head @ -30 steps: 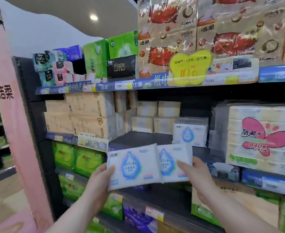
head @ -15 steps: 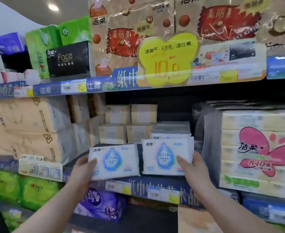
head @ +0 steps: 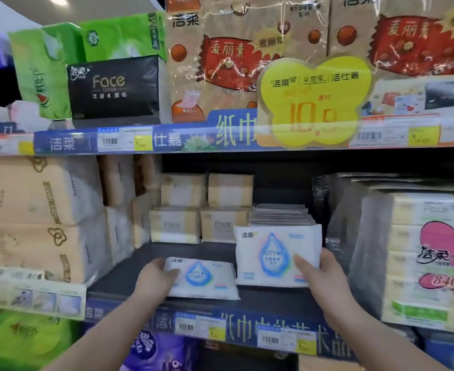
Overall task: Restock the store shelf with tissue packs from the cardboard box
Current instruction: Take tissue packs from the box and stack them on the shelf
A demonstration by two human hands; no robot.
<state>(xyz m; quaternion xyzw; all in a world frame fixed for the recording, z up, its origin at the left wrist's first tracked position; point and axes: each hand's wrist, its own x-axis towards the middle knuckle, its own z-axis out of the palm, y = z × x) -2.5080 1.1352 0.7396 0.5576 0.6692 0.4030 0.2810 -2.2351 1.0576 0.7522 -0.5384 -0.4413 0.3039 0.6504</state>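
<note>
1. Head view, straight into the middle shelf, dark bare board in the centre.
2. Down near the front edge, left of centre: flat tissue pack, white with a blue droplet, lying face up on the board.
3. Clamped on that pack's left end: left hand, fingers curled over the top, a firm hold.
4. Just to the right, close enough that touching or not is hard to call: upright tissue pack, same white-and-blue print, standing on its bottom edge, face forward.
5. Gripping its right side: right hand, thumb pressed across the front, other fingers hidden behind.
6. Directly behind the upright one: row of white packs, only top edges on show.
7. Further back, towards the rear edge: beige Face packs, two layers high.
8. At the shelf's left end: big beige bundles, stacked; at the right end: pink-flower bundle in clear wrap.
9. Up above, on the upper shelf's front edge: yellow price tag, butterfly-shaped; left of it, black Face box under green packs.
10. Beneath the front edge, lower left: purple pack, blurred.
</note>
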